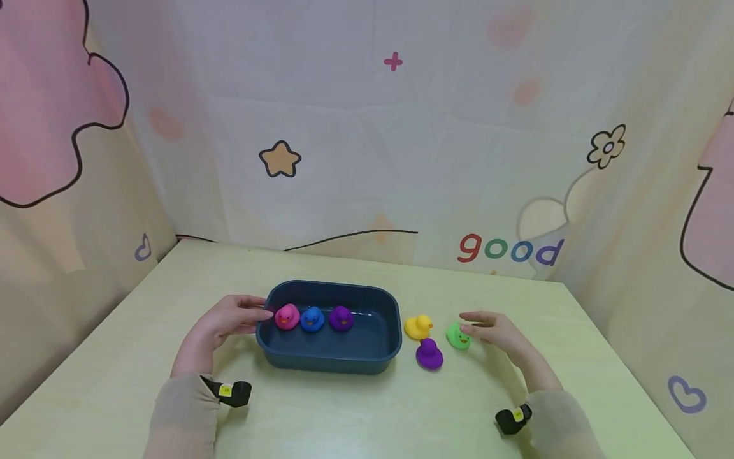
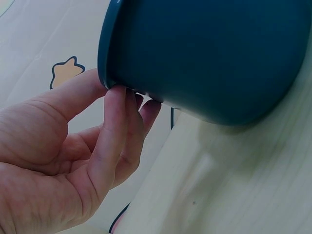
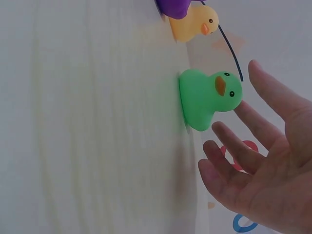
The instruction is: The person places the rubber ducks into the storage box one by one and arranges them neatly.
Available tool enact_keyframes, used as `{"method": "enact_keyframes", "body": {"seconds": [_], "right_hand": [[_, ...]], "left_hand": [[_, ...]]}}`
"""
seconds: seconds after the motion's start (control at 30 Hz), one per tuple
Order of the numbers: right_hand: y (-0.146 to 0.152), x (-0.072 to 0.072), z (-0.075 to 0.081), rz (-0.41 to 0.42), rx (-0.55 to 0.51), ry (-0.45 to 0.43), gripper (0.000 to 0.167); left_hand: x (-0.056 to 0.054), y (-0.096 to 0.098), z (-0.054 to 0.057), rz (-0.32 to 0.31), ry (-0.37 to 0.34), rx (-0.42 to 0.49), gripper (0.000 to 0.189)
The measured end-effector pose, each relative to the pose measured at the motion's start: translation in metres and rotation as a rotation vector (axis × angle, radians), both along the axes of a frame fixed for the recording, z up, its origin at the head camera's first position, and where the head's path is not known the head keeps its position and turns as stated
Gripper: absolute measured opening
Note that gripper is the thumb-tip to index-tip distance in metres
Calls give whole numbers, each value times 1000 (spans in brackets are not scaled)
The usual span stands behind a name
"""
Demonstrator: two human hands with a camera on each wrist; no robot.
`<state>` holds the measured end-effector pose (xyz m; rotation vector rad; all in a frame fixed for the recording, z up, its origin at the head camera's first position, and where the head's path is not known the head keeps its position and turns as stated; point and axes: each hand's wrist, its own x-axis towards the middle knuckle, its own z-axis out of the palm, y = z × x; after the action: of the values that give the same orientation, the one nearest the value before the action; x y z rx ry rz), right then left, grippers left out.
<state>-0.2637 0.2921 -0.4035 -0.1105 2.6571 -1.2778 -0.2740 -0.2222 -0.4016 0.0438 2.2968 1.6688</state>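
Note:
My left hand (image 1: 232, 317) holds the left end of a dark blue plastic basin (image 1: 329, 360), its fingertips at the rim in the left wrist view. Inside the basin sit a pink rubber duck (image 1: 287, 317), a blue rubber duck (image 1: 312, 319) and a purple rubber duck (image 1: 341, 319). Over on the right, my right hand (image 1: 496, 330) reaches around a green rubber duck (image 1: 458, 336) with its fingers spread. The right wrist view has that green duck (image 3: 204, 100) upright on the table, in front of the parted thumb and fingers.
Between the basin and the green duck, a yellow rubber duck (image 1: 418, 327) and another purple rubber duck (image 1: 429, 354) stand on the pale wooden table (image 1: 355, 421). A printed cloth (image 1: 344, 127) hangs behind the table and along both sides.

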Motion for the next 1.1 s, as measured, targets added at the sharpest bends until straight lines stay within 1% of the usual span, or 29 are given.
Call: {"method": "enact_keyframes", "body": {"seconds": [0.27, 0.53, 0.7, 1.1], "right_hand": [[3, 0, -2, 18, 30, 0, 56], [5, -2, -7, 58, 16, -7, 53], [5, -2, -8, 77, 25, -11, 54], [2, 0, -9, 60, 41, -17, 50]], "left_hand": [[0, 0, 1, 11, -6, -18, 61], [0, -1, -1, 21, -11, -20, 61], [-1, -1, -1, 13, -9, -13, 62], [0, 1, 1, 7, 0, 2, 59]]}}
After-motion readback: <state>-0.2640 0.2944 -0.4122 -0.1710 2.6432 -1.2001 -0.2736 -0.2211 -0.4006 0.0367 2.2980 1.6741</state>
